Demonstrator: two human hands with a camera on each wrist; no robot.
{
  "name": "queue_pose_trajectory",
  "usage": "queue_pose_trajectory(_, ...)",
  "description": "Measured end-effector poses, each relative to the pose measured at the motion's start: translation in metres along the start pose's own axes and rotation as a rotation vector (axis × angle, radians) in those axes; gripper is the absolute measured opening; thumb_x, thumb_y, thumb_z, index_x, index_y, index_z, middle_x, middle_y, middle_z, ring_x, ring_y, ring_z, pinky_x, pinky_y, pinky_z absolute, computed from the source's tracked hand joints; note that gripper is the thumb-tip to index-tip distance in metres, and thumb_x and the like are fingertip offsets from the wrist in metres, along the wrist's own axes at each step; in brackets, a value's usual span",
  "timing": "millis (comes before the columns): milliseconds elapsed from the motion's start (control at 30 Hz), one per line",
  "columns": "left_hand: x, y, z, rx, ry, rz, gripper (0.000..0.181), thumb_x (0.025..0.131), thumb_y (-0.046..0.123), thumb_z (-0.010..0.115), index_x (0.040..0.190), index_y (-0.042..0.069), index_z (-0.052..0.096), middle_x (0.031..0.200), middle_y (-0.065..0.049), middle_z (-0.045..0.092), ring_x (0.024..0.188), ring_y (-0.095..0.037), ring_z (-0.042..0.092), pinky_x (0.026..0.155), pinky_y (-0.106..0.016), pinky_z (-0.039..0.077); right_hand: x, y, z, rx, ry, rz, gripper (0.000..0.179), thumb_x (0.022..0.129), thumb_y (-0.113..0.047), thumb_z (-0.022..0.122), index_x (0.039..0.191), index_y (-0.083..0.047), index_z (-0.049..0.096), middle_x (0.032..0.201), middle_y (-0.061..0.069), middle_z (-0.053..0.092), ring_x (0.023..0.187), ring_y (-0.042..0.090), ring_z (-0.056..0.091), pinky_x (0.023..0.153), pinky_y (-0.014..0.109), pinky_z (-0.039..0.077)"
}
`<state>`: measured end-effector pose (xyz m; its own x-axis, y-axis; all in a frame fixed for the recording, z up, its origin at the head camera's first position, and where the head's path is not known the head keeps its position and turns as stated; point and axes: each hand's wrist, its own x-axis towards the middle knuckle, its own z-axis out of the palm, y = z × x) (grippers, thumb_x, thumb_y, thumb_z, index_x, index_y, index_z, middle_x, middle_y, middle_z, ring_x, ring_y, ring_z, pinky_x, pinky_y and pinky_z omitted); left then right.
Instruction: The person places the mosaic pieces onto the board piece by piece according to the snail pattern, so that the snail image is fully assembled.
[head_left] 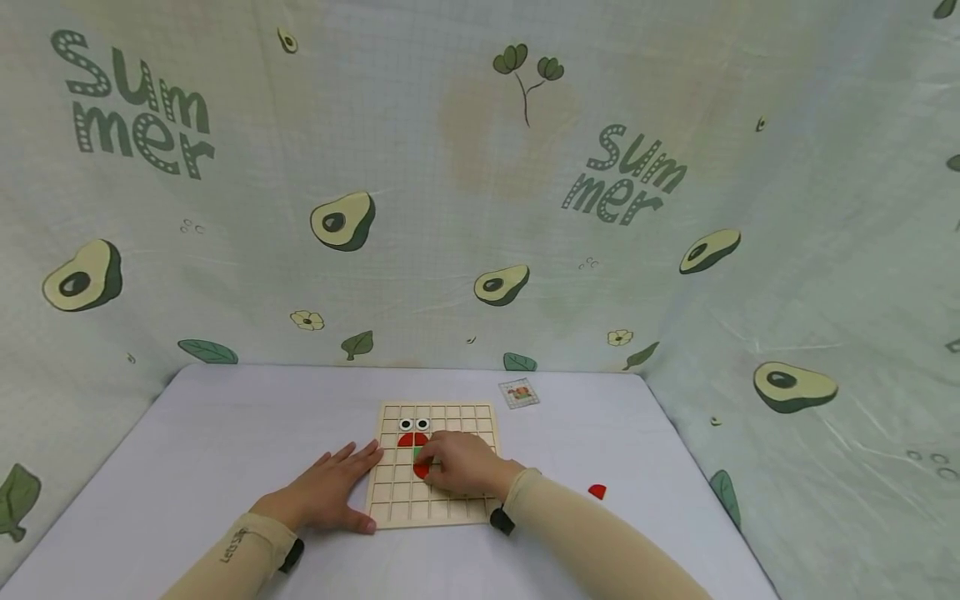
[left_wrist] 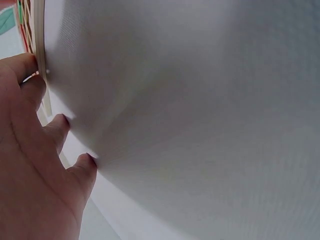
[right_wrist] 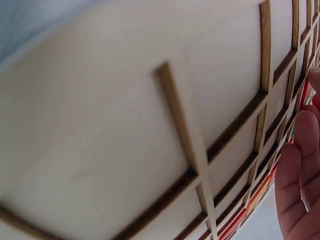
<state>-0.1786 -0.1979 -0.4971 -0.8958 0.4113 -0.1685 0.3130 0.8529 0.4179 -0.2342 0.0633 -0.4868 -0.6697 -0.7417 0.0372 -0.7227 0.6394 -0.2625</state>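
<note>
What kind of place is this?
Probably a small, cloth-walled tabletop corner for playing or filming: avocado-print cloth hangs behind a white-covered table, and a wooden grid board with eye tiles lies on it.

Head view high, wrist views near board [head_left: 402,492]

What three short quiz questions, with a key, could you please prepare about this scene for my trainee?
1. True or false: the picture card lies outside the grid board.
2. In the head view, where is the loose red piece? (A) left of the board (B) right of the board (C) on the card
3. Which hand is over the middle of the board?

Key: 1. True. 2. B. 3. The right hand.
</note>
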Motion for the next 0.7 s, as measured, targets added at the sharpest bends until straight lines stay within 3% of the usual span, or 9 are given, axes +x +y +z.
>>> queue_pose_trajectory(100, 0.001, 0.000, 0.001, 0.006, 0.004, -0.001, 0.112, 0.063, 0.064, 0.085, 0.152, 0.010, 0.042, 0.160, -0.008, 0.032, 0.145, -0.043, 0.023, 0.114, -0.066, 0.018, -0.004, 0.001, -0.005, 0.007, 0.000, 0.016, 0.022, 0.090, -0.022, 0.070, 0.112, -0.023, 0.076, 0.103, -0.014, 0.064, 0.088, 0.001, 0.058, 0.073, 0.018, 0.050)
queue_pose_trajectory(233, 0.002, 0.000, 0.002, 0.013, 0.001, -0.013, 0.114, 0.062, 0.064, 0.085, 0.152, 0.010, 0.042, 0.160, -0.007, 0.032, 0.146, -0.042, 0.022, 0.115, -0.065, 0.018, -0.016, 0.012, -0.018, 0.050, 0.000, 0.065, 0.025, 0.089, -0.019, 0.070, 0.113, -0.021, 0.075, 0.102, -0.013, 0.065, 0.078, 0.000, 0.056, 0.066, 0.018, 0.048)
queue_pose_trajectory(333, 0.003, 0.000, 0.002, 0.016, -0.009, -0.024, 0.114, 0.061, 0.064, 0.085, 0.153, 0.011, 0.041, 0.160, -0.006, 0.032, 0.146, -0.042, 0.022, 0.115, -0.065, 0.017, -0.031, 0.027, -0.027, 0.068, -0.001, 0.117, 0.025, 0.089, -0.020, 0.071, 0.113, -0.020, 0.075, 0.100, -0.012, 0.064, 0.070, 0.001, 0.052, 0.063, 0.018, 0.047)
queue_pose_trajectory(700, 0.004, 0.000, 0.004, 0.026, -0.013, -0.040, 0.114, 0.061, 0.064, 0.085, 0.153, 0.013, 0.041, 0.161, -0.004, 0.032, 0.147, -0.040, 0.021, 0.116, -0.064, 0.016, -0.091, 0.076, -0.041, 0.109, -0.009, 0.294, 0.026, 0.088, -0.023, 0.074, 0.114, -0.018, 0.075, 0.096, -0.010, 0.063, 0.071, 0.006, 0.052, 0.062, 0.022, 0.049)
